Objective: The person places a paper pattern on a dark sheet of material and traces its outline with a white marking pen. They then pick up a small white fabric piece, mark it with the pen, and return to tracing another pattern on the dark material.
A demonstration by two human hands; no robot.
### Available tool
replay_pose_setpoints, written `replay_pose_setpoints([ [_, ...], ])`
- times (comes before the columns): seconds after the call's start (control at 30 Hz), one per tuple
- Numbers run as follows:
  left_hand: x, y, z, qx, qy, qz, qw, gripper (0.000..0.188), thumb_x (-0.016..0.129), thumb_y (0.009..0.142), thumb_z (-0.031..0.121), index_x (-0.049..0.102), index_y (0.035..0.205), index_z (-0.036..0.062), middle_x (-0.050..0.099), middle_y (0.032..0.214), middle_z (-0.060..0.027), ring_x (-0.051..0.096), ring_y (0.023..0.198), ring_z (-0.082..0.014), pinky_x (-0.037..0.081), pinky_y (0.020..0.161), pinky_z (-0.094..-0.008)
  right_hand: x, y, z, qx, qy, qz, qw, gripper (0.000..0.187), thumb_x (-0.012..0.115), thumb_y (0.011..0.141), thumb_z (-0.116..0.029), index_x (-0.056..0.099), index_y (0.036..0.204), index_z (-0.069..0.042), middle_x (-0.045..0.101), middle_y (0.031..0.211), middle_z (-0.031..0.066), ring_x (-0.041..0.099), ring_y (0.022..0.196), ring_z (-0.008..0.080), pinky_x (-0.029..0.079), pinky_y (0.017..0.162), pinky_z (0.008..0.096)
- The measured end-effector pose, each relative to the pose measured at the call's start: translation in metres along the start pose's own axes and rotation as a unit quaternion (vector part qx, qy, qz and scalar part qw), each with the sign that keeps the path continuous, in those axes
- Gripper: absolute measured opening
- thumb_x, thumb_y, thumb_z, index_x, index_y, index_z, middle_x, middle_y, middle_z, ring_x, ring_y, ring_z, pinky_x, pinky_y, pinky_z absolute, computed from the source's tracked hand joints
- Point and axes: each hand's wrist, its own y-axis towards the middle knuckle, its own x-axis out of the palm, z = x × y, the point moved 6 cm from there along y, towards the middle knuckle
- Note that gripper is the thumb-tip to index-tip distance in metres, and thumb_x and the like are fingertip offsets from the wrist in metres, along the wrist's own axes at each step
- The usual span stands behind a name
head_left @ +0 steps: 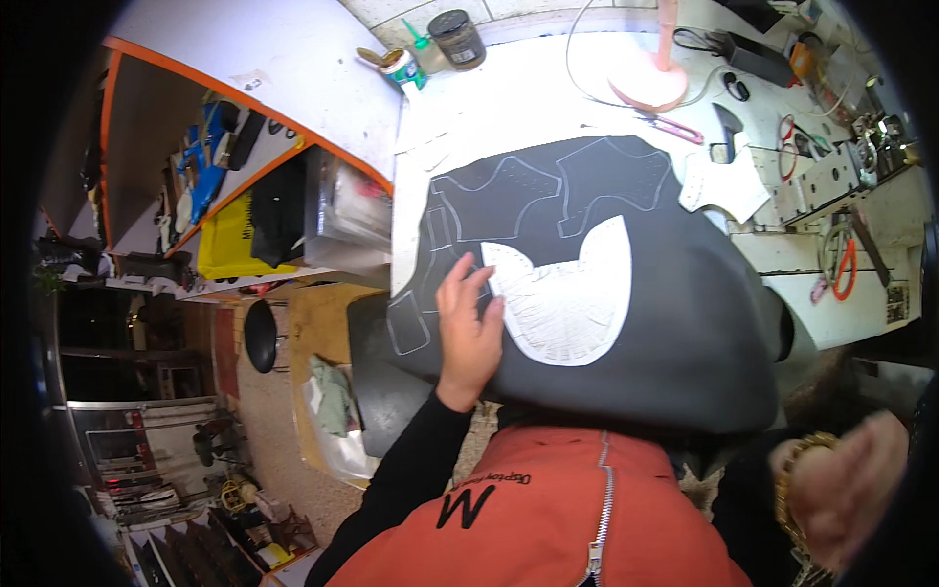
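A large sheet of black material [675, 313] lies over the white workbench [528, 98] and hangs off its near edge. Pale traced outlines of pattern pieces cover its far left part. A white curved paper pattern [572, 303] rests on the sheet. My left hand [469, 328] lies flat on the sheet with fingers spread, fingertips pressing the pattern's left edge. My right hand [846, 489] is blurred at the lower right, off the bench, with a gold bracelet at the wrist; whether it holds anything is unclear.
At the bench's far side stand a pink lamp base [650, 83], two small tins [430, 49], scissors [675, 125] and a white cut-out piece [724, 186]. Tools and cables crowd the right end. Orange-edged shelves [225, 166] and a black stool [260, 335] are left.
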Motion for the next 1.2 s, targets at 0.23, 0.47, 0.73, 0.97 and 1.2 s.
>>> replay_pose_setpoints([
  [0.23,0.001,-0.001,-0.02,-0.113,-0.23,0.022,0.966,0.048,0.058,0.09,-0.002,0.052,0.138,0.0029,0.041,0.151,-0.0115,0.044,0.136,-0.0232,0.036,0.112,-0.036,0.001,-0.119,0.124,0.459,-0.235,-0.121,0.848,0.034,0.058,0.091,0.002,0.062,0.125,-0.001,0.065,0.12,0.0131,0.065,0.1,0.0193,0.054,0.087,0.0321],
  [0.47,0.015,-0.012,-0.027,-0.136,-0.327,0.042,0.934,0.056,0.053,0.092,-0.007,0.043,0.146,0.0018,0.037,0.154,-0.0101,0.043,0.138,-0.0218,0.031,0.117,-0.0381,-0.004,-0.183,0.158,0.466,-0.265,-0.16,0.829,0.039,0.068,0.088,-0.002,0.06,0.126,0.0,0.054,0.142,0.0161,0.06,0.12,0.0262,0.051,0.099,0.0368],
  [0.73,0.01,-0.019,-0.019,-0.176,-0.341,0.019,0.923,0.051,0.06,0.092,-0.002,0.047,0.141,0.0021,0.026,0.158,-0.0154,0.036,0.142,-0.0265,0.03,0.117,-0.0424,0.011,-0.189,0.173,0.526,-0.19,-0.098,0.823,0.044,0.066,0.09,0.0,0.056,0.132,0.0,0.04,0.153,0.0226,0.052,0.131,0.031,0.046,0.107,0.0402],
  [0.97,0.015,-0.018,-0.019,-0.188,-0.381,0.0,0.905,0.053,0.059,0.093,0.0,0.043,0.143,0.001,0.026,0.158,-0.0135,0.042,0.135,-0.0215,0.035,0.114,-0.0373,0.009,-0.192,0.174,0.529,-0.188,-0.07,0.825,0.042,0.067,0.09,-0.003,0.057,0.13,0.0,0.042,0.151,0.0233,0.055,0.129,0.0329,0.048,0.105,0.0426],
  [1.2,0.017,-0.021,0.003,-0.254,-0.527,0.011,0.811,0.057,0.059,0.085,-0.01,0.044,0.139,-0.0015,0.057,0.132,-0.0134,0.057,0.119,-0.0187,0.045,0.104,-0.032,0.003,-0.2,0.172,0.541,-0.121,-0.007,0.832,0.045,0.063,0.092,0.001,0.051,0.136,0.002,0.042,0.15,0.0187,0.053,0.129,0.0247,0.043,0.109,0.0374],
])
